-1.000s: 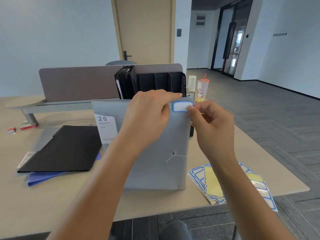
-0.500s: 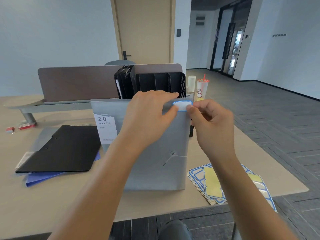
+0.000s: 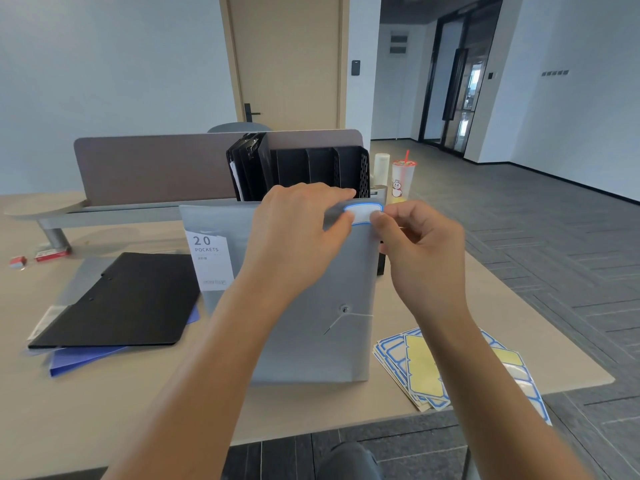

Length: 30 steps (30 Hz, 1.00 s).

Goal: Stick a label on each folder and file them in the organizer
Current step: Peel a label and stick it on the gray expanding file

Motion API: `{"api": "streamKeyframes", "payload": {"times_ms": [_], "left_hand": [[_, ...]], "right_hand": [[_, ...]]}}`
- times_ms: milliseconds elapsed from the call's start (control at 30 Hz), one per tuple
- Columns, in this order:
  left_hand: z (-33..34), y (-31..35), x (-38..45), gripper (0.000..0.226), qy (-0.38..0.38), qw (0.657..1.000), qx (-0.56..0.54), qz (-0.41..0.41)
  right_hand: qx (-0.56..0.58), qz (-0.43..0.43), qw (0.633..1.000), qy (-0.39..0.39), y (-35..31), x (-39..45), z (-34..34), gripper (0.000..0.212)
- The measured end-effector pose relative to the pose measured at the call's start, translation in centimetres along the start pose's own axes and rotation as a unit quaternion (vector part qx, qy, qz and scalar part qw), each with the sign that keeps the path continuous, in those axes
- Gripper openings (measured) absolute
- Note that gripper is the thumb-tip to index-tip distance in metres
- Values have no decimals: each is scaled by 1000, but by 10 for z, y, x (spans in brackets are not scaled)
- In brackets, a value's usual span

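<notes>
The small white blue-bordered paper label (image 3: 363, 213) lies lengthwise along the top right corner of the upright grey plastic folder (image 3: 311, 306), pinched between the left hand (image 3: 298, 230) thumb at its left end and the right hand (image 3: 420, 244) fingertips at its right.

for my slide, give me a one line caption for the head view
Both hands, left hand and right hand, press a blue-bordered label onto the top corner of a grey folder before the black organizer.
</notes>
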State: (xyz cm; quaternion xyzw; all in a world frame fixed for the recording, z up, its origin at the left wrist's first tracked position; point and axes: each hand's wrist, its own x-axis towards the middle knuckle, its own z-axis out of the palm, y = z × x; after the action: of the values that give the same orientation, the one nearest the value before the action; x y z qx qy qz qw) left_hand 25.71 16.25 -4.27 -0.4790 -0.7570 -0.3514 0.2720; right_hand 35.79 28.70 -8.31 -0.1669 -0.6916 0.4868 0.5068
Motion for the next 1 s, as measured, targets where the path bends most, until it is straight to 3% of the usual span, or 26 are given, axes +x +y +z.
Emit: {"api": "streamKeyframes", "payload": {"times_ms": [1000], "left_hand": [[3,-1,0,35,5,1000,5,6]], "right_hand": [[3,1,1000,-14,4,5,-3,10]]}}
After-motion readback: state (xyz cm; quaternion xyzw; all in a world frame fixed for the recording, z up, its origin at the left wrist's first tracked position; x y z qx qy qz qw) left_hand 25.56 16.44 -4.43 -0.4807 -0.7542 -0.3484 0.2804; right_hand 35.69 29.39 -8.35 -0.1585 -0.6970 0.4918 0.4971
